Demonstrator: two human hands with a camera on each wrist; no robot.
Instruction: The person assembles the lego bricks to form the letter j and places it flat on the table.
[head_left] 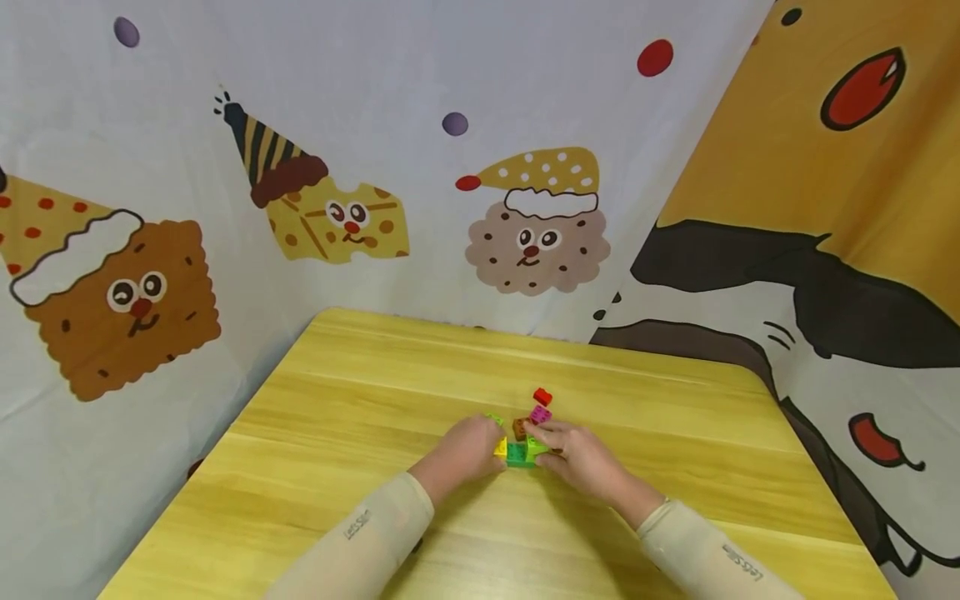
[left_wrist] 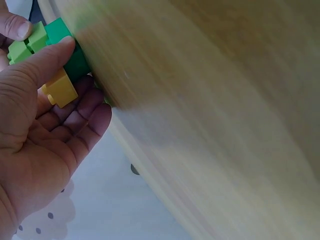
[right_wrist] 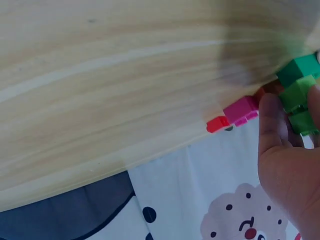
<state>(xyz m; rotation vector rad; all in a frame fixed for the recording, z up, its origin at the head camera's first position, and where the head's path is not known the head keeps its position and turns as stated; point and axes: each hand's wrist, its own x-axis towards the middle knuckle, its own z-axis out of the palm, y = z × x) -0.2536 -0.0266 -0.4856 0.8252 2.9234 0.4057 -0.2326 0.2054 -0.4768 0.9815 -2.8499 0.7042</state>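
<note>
My left hand (head_left: 467, 447) grips the left end of a small toy building-brick assembly. Its thumb lies on a dark green brick (left_wrist: 76, 59), with a yellow brick (left_wrist: 61, 89) beside its curled fingers. On the other side, my right hand (head_left: 588, 460) pinches light green bricks (right_wrist: 298, 93) between thumb and fingers. These bricks sit against the dark green one, close over the table. A brown brick (head_left: 521, 428) is just behind the assembly, near the right fingertips. Part of the assembly is hidden by the hands in the head view.
Past the right fingers, a magenta brick (head_left: 540, 414) and a small red brick (head_left: 543, 397) lie on the wooden table (head_left: 360, 392). A bit of light green (head_left: 493, 418) shows behind the left hand. A printed cloth (head_left: 420, 67) hangs behind the table.
</note>
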